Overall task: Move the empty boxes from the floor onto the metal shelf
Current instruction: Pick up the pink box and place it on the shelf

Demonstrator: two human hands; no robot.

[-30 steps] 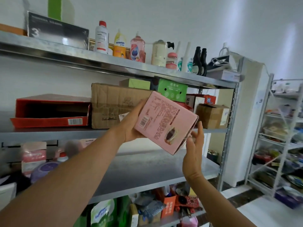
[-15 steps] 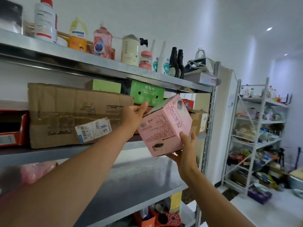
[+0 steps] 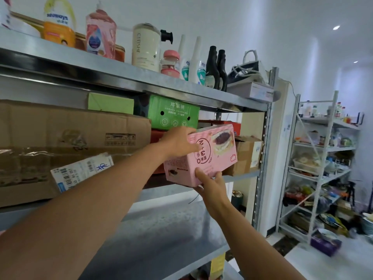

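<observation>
A: Head view: changed how, at the pink box (image 3: 201, 158)?
B: Turned from tilted to level, raised to the metal shelf (image 3: 242, 174) at its middle tier, just beside the brown carton (image 3: 247, 154).
A: Gripped?
B: Clasped on top by the left hand (image 3: 177, 141), cupped below by the right hand (image 3: 212, 185), with fingers curled on it.
A: Meaning?
B: Likely just sliding in, then releasing.

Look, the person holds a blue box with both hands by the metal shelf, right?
No, the box is pink, not blue. The head view shows the left hand and right hand holding it by the metal shelf.
</observation>
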